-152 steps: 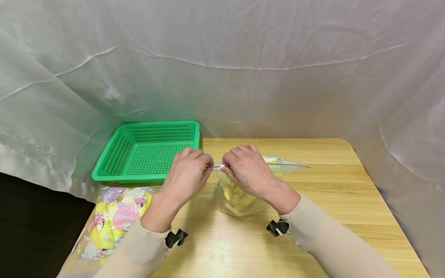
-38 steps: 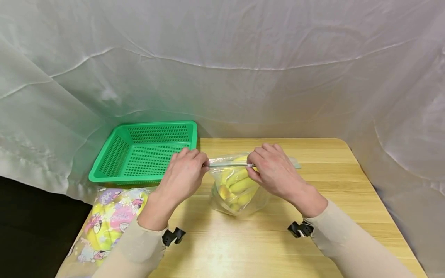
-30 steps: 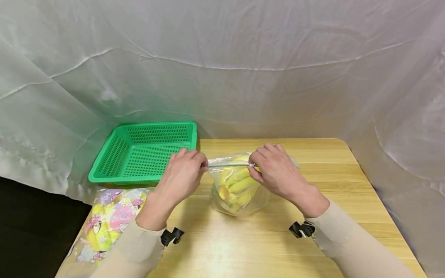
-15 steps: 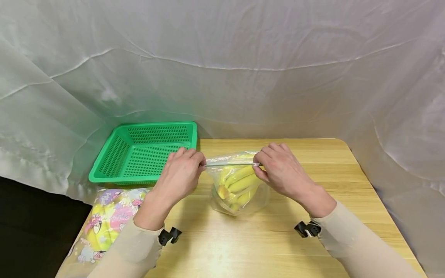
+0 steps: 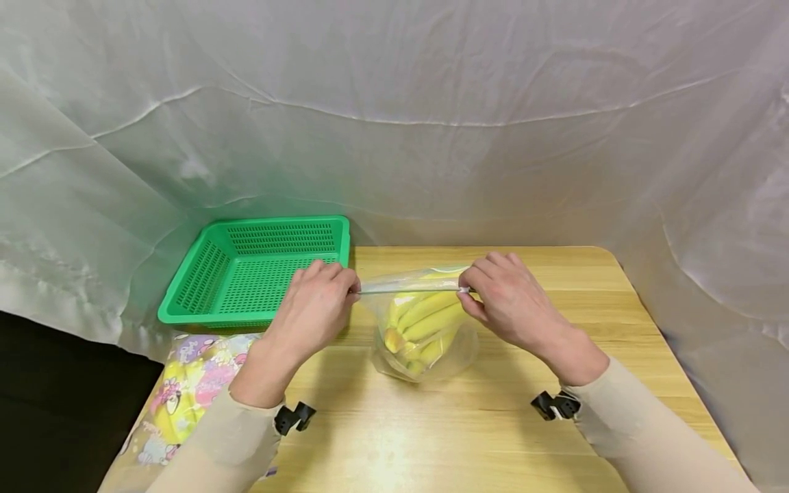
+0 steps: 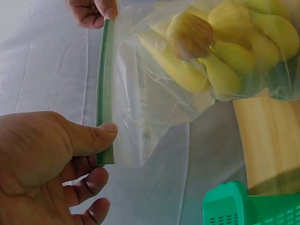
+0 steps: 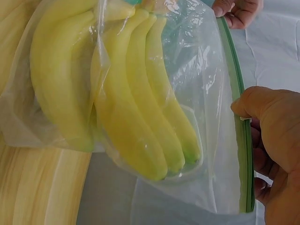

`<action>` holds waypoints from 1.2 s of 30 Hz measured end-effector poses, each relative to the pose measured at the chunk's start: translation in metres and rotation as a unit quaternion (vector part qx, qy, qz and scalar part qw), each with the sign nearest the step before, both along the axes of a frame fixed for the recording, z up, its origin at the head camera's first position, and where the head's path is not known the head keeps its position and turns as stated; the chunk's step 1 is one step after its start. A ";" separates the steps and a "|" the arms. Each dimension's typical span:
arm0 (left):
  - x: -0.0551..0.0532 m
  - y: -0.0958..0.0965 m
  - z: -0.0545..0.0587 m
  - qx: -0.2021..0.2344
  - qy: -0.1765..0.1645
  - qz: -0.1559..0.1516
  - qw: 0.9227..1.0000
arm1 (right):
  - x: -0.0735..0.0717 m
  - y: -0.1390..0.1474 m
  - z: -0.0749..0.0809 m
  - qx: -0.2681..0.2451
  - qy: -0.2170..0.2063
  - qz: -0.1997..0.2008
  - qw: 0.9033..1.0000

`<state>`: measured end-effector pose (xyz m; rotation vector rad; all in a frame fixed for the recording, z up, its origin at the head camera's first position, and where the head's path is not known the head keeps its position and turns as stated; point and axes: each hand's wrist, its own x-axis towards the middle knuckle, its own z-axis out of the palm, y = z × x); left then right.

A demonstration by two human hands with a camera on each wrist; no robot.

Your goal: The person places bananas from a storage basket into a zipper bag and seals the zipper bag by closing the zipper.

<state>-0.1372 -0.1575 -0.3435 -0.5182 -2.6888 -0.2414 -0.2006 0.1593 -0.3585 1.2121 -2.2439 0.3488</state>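
Observation:
A clear zip bag [image 5: 459, 356] with a bunch of bananas [image 5: 425, 325] inside stands on the table, its top edge stretched between both hands. My left hand [image 5: 314, 301] pinches the left end of the seal between thumb and fingers; in the left wrist view the green zip strip [image 6: 105, 79] runs under the thumb. Farther right along the same strip, my right hand [image 5: 511, 298] pinches a small white slider [image 7: 244, 118], mostly covered by the thumb. In the right wrist view, the strip's free end extends past the right hand.
A green perforated basket [image 5: 197, 311] sits at the back left of the wooden table [image 5: 394, 438]. In front of it lies a printed plastic bag [image 5: 185, 383] with yellow contents, partly hidden by the left arm. A grey cloth [image 5: 431, 171] hangs behind the table.
From close together at the seal, my hands have spread apart. The right hand has slid rightward along the strip with the slider; the left has shifted slightly left. Bananas show more fully.

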 end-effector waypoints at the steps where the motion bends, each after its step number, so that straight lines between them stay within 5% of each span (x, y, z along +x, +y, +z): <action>1: 0.000 -0.001 0.000 0.000 0.000 0.000 1.000 | 0.000 0.001 0.000 0.000 -0.001 -0.001 1.000; 36: 0.000 -0.013 0.001 0.002 -0.005 0.011 1.000 | -0.011 0.044 0.000 -0.013 -0.007 -0.022 1.000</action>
